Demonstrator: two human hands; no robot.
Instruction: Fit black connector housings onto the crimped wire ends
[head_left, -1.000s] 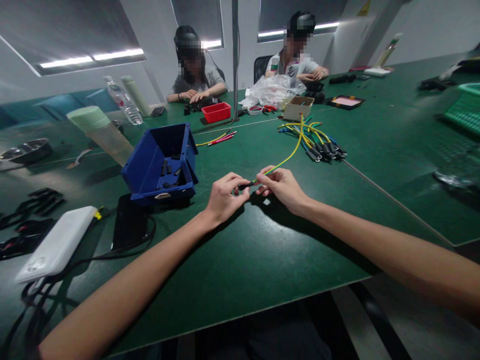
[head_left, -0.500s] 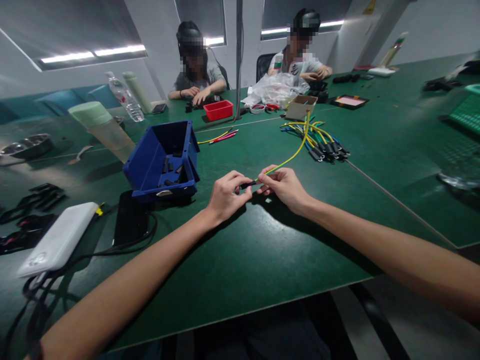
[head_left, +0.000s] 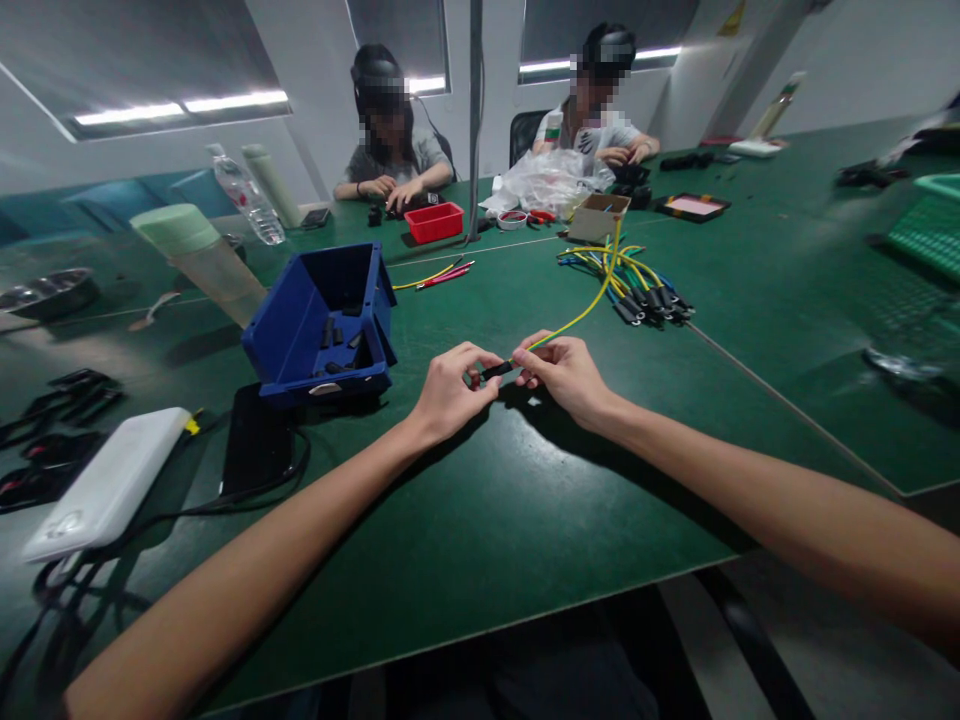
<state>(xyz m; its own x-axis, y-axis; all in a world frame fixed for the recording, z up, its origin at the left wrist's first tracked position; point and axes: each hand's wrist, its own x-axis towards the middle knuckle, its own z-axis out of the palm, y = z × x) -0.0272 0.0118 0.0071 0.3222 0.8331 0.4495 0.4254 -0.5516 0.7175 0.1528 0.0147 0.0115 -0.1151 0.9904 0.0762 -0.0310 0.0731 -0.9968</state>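
Observation:
My left hand (head_left: 456, 388) pinches a short black sleeve (head_left: 496, 371) at the near end of a yellow-green wire (head_left: 581, 318). My right hand (head_left: 561, 372) is closed on the wire just to the right of that sleeve. From my right fingers the wire curves up and away, its far end above the table. Behind it lies a pile of yellow, green and blue wires (head_left: 637, 280) with black sleeves and ring ends. An open blue bin (head_left: 262, 345) with several black sleeve pieces (head_left: 334, 333) stands left of my hands.
A white power bank (head_left: 112, 480) and a black phone (head_left: 259, 440) with cables lie at the left. Farther back are loose red and yellow wires (head_left: 446, 276), a red tray (head_left: 435, 223), a small cardboard box (head_left: 598, 217) and a metal pole (head_left: 475, 120). Two people sit across the table.
More of the black sleeve shows between my hands, as the left fingers have shifted slightly left along it. My right hand keeps its hold on the wire. The view has moved slightly.

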